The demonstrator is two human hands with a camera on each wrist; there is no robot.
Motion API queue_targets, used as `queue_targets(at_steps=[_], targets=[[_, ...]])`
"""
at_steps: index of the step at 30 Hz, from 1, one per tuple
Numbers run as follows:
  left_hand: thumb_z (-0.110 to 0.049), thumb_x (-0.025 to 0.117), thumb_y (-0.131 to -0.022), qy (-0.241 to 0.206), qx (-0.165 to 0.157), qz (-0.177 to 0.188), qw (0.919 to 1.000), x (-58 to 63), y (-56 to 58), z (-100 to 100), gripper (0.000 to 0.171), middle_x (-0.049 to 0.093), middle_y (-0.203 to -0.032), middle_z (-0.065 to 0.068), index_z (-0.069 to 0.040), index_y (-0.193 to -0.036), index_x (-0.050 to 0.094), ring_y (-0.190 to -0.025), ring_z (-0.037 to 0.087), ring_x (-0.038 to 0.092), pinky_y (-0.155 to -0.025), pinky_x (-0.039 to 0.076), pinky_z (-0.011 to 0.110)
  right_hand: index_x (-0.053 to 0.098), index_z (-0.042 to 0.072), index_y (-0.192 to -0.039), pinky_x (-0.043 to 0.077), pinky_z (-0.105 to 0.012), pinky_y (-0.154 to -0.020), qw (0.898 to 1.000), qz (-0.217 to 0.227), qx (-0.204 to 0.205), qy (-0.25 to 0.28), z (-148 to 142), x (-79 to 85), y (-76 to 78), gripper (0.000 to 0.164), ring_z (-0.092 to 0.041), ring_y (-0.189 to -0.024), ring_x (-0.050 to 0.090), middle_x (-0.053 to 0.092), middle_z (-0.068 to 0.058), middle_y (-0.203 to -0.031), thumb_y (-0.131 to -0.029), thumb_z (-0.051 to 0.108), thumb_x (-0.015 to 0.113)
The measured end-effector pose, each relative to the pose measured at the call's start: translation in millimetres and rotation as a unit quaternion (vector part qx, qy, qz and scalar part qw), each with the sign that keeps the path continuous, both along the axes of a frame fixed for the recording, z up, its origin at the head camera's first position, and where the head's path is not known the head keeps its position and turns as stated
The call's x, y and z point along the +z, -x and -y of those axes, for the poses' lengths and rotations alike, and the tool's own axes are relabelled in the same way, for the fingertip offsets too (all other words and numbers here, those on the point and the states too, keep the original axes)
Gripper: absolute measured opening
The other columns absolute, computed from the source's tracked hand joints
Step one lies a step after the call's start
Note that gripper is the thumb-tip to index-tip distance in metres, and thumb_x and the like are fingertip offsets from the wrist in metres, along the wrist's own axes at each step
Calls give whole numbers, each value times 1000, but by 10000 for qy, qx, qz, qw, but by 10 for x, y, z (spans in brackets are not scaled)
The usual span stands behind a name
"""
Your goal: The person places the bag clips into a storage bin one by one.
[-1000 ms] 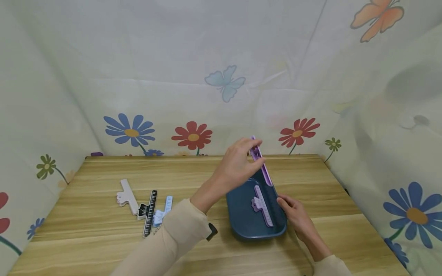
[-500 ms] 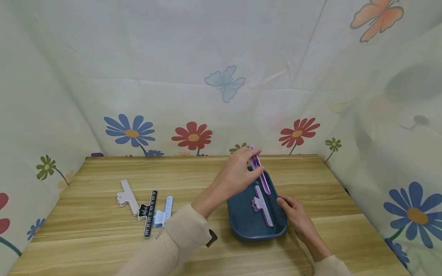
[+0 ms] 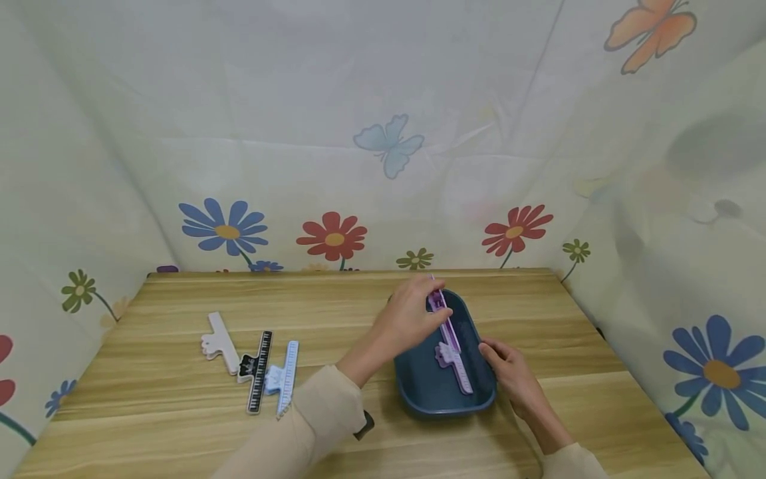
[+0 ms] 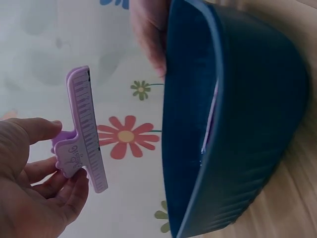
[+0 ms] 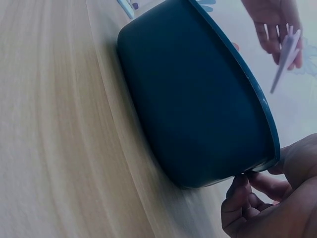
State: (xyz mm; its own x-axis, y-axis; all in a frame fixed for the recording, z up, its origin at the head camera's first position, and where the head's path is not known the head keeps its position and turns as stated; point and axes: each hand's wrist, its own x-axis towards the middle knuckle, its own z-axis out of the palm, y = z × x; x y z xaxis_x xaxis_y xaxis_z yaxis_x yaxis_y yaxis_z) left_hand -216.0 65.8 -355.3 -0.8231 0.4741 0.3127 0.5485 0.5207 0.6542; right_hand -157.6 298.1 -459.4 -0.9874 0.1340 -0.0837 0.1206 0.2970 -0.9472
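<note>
Head view: pinched purple clip (image 3: 449, 330) lower than before

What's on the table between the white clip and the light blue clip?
The black clip lies between the white clip and the light blue clip, as the head view shows.
</note>
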Motion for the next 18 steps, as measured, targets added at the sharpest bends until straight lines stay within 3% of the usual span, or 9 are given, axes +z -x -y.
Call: queue_targets(at_steps=[7, 18], targets=[[-26, 74, -97, 216, 102, 335, 9992, -170, -4, -43, 49, 54, -150, 16, -8, -142, 63, -141, 30, 48, -117, 38, 47, 56, -10, -139, 54, -26, -88, 10000, 11, -38, 60, 4, 8, 5, 43, -29, -117, 61, 61, -25, -135, -110, 21, 54], [-25, 74, -97, 680, 109, 115, 9976, -432, 20, -122, 46, 61, -141, 14, -5, -138, 65, -132, 28, 55, -114, 42, 41, 58, -9, -138, 52, -21, -85, 9999, -34, -102, 58, -2, 8, -1, 40, -28, -115, 61, 62, -25, -134, -110, 19, 54]])
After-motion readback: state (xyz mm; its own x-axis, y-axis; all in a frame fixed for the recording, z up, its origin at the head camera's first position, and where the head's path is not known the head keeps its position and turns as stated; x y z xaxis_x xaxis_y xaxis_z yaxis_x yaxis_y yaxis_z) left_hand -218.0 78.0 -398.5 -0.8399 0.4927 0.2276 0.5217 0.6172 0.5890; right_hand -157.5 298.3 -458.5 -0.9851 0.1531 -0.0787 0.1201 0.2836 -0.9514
